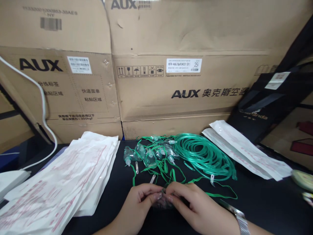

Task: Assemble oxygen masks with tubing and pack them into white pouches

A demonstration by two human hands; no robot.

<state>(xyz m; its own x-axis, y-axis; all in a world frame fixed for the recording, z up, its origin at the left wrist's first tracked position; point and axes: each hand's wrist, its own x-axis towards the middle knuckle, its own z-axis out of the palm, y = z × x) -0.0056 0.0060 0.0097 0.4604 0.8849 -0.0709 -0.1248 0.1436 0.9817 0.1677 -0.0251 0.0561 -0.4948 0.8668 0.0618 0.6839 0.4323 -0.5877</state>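
Both hands meet low in the middle of the black table (264, 202). My left hand (139, 204) and my right hand (193, 205) pinch a clear plastic mask (164, 199) between their fingertips; most of it is hidden under the fingers. A green elastic strap (220, 195) runs off to the right from it. Just beyond lie several clear masks with green straps (151, 156) in a tangle. To their right is a coil of green tubing (202, 155).
A stack of white paper-and-film pouches (63, 176) covers the left of the table. Two more pouches (246, 150) lie at the right. Large AUX cardboard boxes (181, 71) wall off the back. A white cable (44, 107) hangs at left, a black bag (274, 98) leans at right.
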